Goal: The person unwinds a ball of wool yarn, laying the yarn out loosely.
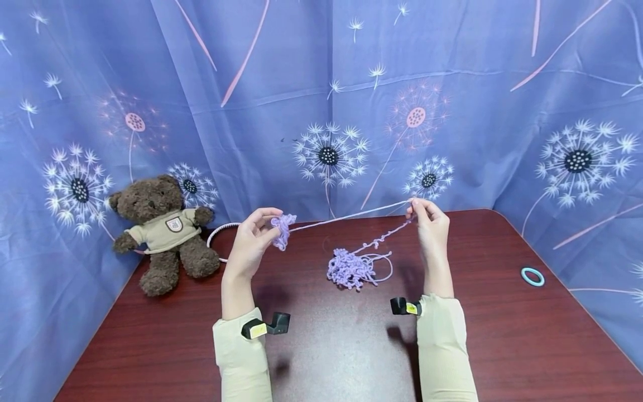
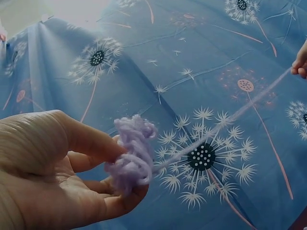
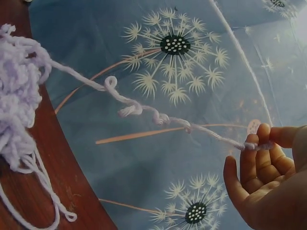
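Between thumb and fingers my left hand (image 1: pixel 249 244) pinches a small bundle of lilac yarn (image 2: pixel 132 155), raised over the table. From it a strand of yarn (image 1: pixel 346 216) runs taut to my right hand (image 1: pixel 431 226), which pinches it between thumb and fingertips at a slightly higher level. Below the right hand, a second stretch of yarn (image 3: pixel 160 117), kinked with small loops, slopes down to a tangled lilac heap (image 1: pixel 349 269) on the table. Loose loops and a free end (image 3: pixel 71 216) lie beside that heap.
A brown teddy bear (image 1: pixel 168 234) in a beige shirt sits at the table's back left, with a white coiled cord (image 1: pixel 217 231) beside it. A turquoise ring (image 1: pixel 532 277) lies at the right. Behind the dark red table (image 1: pixel 321 346) hangs a blue dandelion-print curtain (image 1: pixel 281 139).
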### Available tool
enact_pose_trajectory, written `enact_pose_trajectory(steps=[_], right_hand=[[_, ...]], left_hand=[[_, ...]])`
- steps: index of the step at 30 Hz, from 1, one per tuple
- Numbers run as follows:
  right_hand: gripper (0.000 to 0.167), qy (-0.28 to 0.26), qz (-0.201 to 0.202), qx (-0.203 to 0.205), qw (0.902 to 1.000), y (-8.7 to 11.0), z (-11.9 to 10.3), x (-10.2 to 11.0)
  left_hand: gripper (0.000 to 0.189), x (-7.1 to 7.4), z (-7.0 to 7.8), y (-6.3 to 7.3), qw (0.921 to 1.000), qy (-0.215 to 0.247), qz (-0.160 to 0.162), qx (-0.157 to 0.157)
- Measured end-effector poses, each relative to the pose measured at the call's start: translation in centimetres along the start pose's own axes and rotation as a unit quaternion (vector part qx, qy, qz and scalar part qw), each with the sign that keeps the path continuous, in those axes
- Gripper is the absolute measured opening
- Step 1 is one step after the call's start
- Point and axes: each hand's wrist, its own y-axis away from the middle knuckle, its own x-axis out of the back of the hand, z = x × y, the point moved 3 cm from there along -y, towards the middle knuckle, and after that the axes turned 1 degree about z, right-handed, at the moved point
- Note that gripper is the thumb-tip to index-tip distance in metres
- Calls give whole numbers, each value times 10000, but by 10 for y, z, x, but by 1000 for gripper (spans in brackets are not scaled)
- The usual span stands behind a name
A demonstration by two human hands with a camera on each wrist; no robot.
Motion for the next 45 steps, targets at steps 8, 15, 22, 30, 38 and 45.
enact_pose_trajectory(steps=[8, 15, 22, 30, 38, 45], right_hand=[[10, 197, -291, -159, 9993, 4, 4, -15], [19, 1350, -799, -308, 9871, 21, 10, -44], [30, 2033, -2493, -49, 9468, 57, 18, -88], [27, 2323, -4123, -69, 8809, 94, 24, -118], [22, 1839, -3592, -121, 9149, 76, 15, -103], [26, 1618, -2936, -269, 9417, 62, 6, -90]], left_hand=[[39, -4, 2, 0, 9991, -253, -209, -269], [35, -16, 3, 0, 9976, -228, -538, -384], [33, -33, 2, 0, 9939, -370, -942, -442], [31, -41, 2, 1, 9936, -472, -1019, -142], [37, -40, -1, 0, 9896, -803, -1197, 32], [37, -38, -6, -1, 9866, -1005, -1261, 252]])
